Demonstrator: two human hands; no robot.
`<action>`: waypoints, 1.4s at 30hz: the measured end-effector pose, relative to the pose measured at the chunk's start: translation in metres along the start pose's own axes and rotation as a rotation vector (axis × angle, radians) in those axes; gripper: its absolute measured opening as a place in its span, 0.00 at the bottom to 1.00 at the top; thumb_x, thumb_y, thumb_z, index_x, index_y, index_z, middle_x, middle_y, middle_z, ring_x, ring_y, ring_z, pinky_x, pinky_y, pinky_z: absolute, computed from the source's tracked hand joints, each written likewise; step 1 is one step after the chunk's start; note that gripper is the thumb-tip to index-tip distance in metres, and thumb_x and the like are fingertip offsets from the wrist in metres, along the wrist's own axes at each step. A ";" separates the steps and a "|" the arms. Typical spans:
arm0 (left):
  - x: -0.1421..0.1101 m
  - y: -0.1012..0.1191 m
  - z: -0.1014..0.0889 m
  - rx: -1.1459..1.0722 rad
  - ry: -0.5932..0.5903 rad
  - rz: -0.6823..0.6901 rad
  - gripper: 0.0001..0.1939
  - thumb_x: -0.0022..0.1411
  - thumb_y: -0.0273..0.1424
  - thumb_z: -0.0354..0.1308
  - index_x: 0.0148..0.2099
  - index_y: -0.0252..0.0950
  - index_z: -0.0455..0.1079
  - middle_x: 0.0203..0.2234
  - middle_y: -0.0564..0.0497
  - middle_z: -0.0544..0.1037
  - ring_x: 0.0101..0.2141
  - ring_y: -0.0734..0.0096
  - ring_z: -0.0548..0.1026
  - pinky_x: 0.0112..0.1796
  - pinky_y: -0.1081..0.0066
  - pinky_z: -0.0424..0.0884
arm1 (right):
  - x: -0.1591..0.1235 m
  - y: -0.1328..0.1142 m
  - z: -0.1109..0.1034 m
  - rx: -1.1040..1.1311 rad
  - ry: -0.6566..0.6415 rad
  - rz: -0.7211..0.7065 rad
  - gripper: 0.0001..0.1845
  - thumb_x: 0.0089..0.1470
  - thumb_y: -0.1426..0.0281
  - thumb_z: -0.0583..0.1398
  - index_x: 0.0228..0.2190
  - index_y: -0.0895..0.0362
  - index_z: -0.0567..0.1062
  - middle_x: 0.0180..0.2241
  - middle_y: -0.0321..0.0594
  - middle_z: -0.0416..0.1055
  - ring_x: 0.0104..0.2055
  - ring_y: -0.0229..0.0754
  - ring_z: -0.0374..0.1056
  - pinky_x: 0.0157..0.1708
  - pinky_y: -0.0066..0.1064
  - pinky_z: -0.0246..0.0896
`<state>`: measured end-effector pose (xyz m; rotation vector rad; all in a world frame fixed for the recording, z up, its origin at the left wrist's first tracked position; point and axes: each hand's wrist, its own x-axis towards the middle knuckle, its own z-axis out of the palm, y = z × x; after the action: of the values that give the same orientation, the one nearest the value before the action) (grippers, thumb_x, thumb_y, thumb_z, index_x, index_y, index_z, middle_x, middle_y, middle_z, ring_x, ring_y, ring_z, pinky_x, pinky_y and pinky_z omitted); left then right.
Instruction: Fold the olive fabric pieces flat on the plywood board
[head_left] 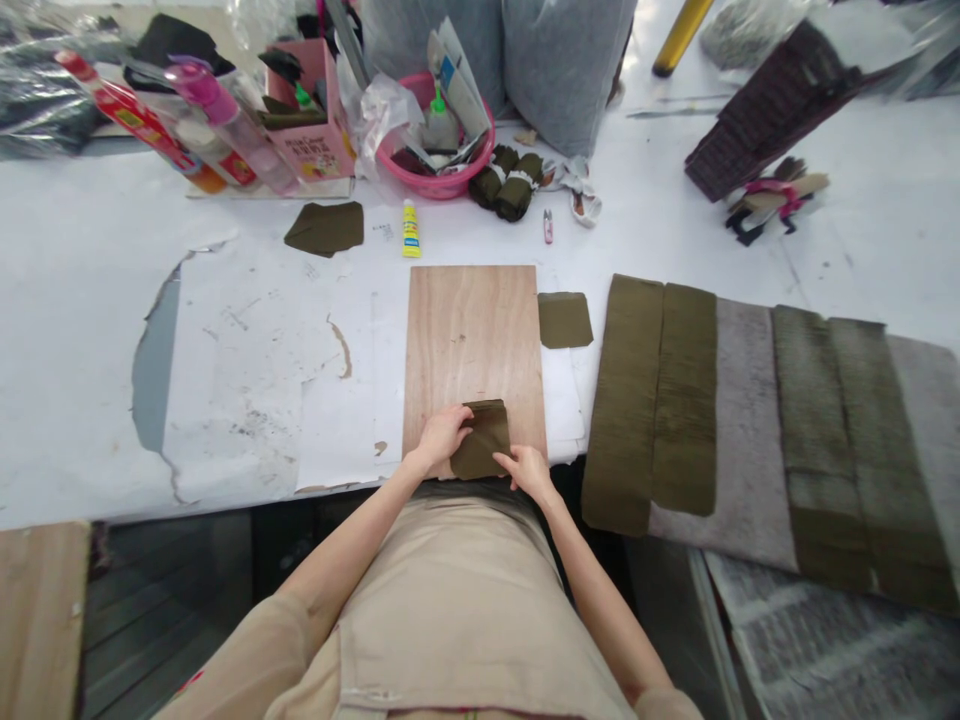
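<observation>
An olive-green fabric piece [481, 445], like a pocket patch with a folded top edge, lies at the near end of a plywood board [472, 320]. My left hand [444, 437] grips its upper left edge, thumb and fingers closed together. At the lower right corner, my right hand [529, 470] pinches the cloth between thumb and forefinger. Another olive patch [565, 320] lies flat just right of the board. Several more olive pieces [325, 229] are stacked at the back left.
A yellow glue tube [411, 230] and small pink thread snips [547, 227] lie beyond the board. Behind them stand a pink basket [437, 186] and olive rolls [517, 186]. Large olive panels [686, 390] overhang the table edge at right. The white table covering [247, 340] is torn at left.
</observation>
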<state>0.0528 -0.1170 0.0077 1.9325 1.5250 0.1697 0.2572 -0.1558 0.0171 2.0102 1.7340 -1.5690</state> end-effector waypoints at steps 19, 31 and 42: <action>-0.019 0.000 0.004 -0.116 0.181 -0.046 0.10 0.60 0.28 0.55 0.44 0.37 0.69 0.41 0.49 0.76 0.41 0.66 0.73 0.45 0.66 0.68 | 0.008 -0.006 0.004 -0.222 0.250 0.015 0.18 0.59 0.60 0.53 0.25 0.55 0.74 0.22 0.37 0.72 0.26 0.37 0.66 0.25 0.25 0.47; -0.027 -0.006 0.010 -0.219 0.254 -0.373 0.08 0.56 0.32 0.59 0.39 0.37 0.69 0.23 0.54 0.73 0.26 0.70 0.72 0.30 0.71 0.66 | 0.013 -0.002 0.007 -0.190 0.245 0.018 0.19 0.58 0.58 0.53 0.24 0.55 0.74 0.22 0.36 0.72 0.23 0.36 0.66 0.24 0.25 0.48; -0.027 -0.009 0.012 -0.313 0.293 -0.393 0.10 0.53 0.29 0.62 0.37 0.36 0.65 0.20 0.57 0.71 0.25 0.73 0.71 0.30 0.72 0.64 | 0.013 -0.002 0.008 -0.183 0.266 0.027 0.18 0.57 0.57 0.54 0.25 0.55 0.75 0.23 0.36 0.73 0.24 0.36 0.66 0.24 0.25 0.48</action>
<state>0.0431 -0.1451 0.0009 1.3789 1.9080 0.5016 0.2487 -0.1514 0.0053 2.2180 1.8490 -1.1292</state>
